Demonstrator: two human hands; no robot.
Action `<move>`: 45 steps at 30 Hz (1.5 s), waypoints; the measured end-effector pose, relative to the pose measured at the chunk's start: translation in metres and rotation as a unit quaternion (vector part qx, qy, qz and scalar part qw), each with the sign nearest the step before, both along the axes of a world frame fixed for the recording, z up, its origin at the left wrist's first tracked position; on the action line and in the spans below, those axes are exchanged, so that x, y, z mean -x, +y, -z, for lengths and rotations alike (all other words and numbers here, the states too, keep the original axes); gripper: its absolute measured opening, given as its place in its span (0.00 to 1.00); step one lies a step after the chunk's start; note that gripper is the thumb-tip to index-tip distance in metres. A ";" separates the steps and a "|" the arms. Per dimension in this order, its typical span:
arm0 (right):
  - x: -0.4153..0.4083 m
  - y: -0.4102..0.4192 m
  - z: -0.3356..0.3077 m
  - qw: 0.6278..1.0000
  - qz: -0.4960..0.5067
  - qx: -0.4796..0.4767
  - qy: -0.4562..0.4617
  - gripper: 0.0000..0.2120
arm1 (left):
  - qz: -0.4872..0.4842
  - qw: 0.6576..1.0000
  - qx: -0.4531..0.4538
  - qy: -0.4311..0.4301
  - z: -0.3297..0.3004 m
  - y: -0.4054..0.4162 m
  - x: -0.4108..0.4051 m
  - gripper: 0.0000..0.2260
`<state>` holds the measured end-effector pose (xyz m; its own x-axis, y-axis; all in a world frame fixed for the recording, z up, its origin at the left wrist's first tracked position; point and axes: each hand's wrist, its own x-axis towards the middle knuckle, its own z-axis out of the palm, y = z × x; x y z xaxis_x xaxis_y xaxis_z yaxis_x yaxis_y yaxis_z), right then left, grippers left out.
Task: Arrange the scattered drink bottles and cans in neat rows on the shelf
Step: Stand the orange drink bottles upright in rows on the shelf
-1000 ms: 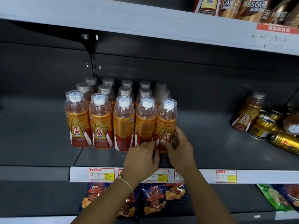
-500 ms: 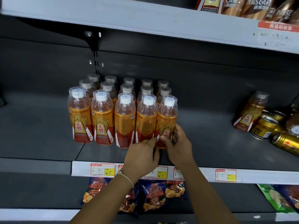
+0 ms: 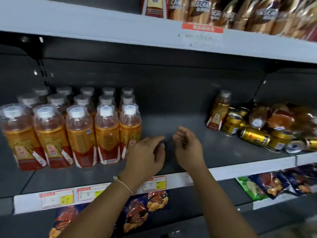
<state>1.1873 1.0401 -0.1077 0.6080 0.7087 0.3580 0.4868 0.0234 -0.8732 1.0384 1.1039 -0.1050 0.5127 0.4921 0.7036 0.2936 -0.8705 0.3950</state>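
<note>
The dark grey shelf [image 3: 171,107] carries two very different lots of drinks: on its left a tidy block of orange bottles [image 3: 72,127] standing in three rows of five, caps up, their long axes vertical and the front labels facing out over the shelf edge; on its far right a loose pile of bottles and cans [image 3: 267,127], well apart from the block with bare shelf between. In that pile one leaning bottle [image 3: 217,110] is propped with its cap tipped up and to the right, several bottles lie on their sides in crinkled wrap, and the gold cans [image 3: 253,136] lie down with their long axes roughly level, one showing its end toward the aisle. Both hands hang over the bare stretch, just right of the block: the left hand [image 3: 145,157] has loosely bent fingers close by the base of the front right bottle [image 3: 129,129], though I cannot tell whether it touches; the right hand [image 3: 187,148] is just beside it, fingers loosely curled around nothing. It looks to me as if the next step is to fetch from the pile. Done well, that means taking the leaning bottle first, since it is nearest and free, standing it upright, label forward, tight against the block's right edge, and keeping cans in rows of their own.
</note>
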 end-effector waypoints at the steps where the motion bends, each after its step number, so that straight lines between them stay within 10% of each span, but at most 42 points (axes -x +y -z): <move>1: -0.013 -0.007 -0.005 1.000 0.012 -0.004 -0.004 0.17 | 0.003 1.000 0.003 0.000 -0.004 -0.001 -0.013 0.13; 24: -0.314 -0.140 -0.056 0.941 0.331 -0.040 -0.052 0.20 | 0.178 0.970 0.165 0.001 -0.044 -0.088 -0.356 0.15; 38: -0.403 -0.112 -0.065 0.961 0.235 0.085 0.122 0.40 | 0.207 0.935 0.285 0.045 -0.053 -0.089 -0.410 0.17; 45: -0.414 -0.104 -0.073 0.952 0.216 0.059 0.210 0.20 | 0.214 0.919 0.330 0.012 -0.048 -0.081 -0.405 0.16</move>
